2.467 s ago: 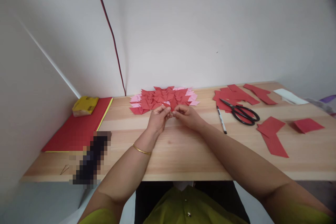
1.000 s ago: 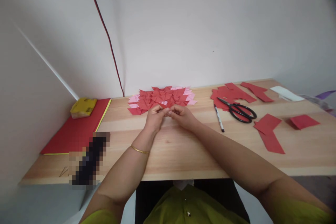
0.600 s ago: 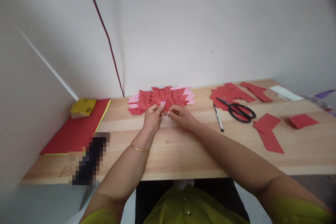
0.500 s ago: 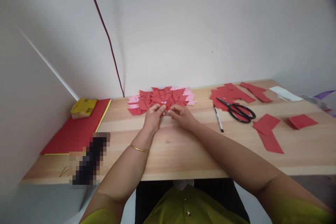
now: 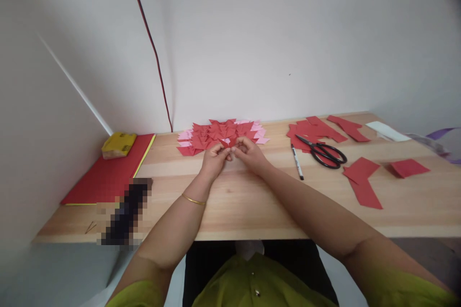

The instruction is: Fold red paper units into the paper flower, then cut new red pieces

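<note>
My left hand [image 5: 213,160] and my right hand [image 5: 253,156] meet at the middle of the table, fingertips pinched together. Between them is a small folded piece of red paper [image 5: 228,143]; its lower part is hidden by the fingers. Just behind the hands, against the wall, lies a pile of folded red and pink paper pieces [image 5: 211,133]. A gold bangle [image 5: 193,200] circles my left wrist.
Right of my hands lie a marker [image 5: 297,162], black-handled scissors [image 5: 326,154] on red paper scraps [image 5: 317,127], a bent red cutout [image 5: 363,182] and a folded red sheet [image 5: 410,168]. At left, a yellow packet [image 5: 119,145] rests on red sheets [image 5: 104,177] beside a pixelated dark object [image 5: 126,213].
The view has shifted slightly. My right fingers have moved up along the edge of the red paper piece, and more of it shows between the hands.
</note>
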The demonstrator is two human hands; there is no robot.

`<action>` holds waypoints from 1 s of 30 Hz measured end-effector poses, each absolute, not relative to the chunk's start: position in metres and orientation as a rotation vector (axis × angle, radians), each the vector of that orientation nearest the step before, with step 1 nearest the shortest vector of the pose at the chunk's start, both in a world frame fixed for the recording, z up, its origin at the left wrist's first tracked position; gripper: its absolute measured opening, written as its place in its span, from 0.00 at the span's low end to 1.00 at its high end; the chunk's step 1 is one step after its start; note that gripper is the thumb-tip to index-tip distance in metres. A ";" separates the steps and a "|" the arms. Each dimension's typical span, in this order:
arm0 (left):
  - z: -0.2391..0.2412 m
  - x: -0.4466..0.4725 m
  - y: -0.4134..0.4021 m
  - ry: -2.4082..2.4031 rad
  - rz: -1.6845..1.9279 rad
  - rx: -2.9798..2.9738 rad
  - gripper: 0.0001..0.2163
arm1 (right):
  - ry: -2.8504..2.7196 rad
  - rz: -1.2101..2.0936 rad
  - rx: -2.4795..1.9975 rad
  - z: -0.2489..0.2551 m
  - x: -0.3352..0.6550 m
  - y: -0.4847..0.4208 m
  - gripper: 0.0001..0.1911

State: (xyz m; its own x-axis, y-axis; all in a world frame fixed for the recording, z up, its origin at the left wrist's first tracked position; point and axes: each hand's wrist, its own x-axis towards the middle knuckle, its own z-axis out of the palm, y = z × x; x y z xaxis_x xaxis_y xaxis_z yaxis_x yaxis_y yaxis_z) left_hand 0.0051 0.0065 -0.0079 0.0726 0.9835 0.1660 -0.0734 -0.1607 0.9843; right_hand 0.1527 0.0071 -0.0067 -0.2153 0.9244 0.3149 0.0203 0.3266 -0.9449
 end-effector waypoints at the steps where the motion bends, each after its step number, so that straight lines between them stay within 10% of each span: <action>1: -0.009 0.005 0.006 1.010 1.279 1.331 0.08 | -1.558 1.071 -0.890 -0.006 0.153 0.007 0.12; 30: -0.002 0.020 0.007 1.145 1.350 1.492 0.05 | -1.577 1.007 -0.848 -0.008 0.160 0.015 0.11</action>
State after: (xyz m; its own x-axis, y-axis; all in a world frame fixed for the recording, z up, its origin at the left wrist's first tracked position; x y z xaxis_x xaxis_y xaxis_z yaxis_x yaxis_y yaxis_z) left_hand 0.0195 0.0070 -0.0019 0.0193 0.9637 0.2664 0.1062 -0.2670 0.9578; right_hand 0.1597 0.0150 -0.0079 -0.2149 0.8984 0.3829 0.0301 0.3980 -0.9169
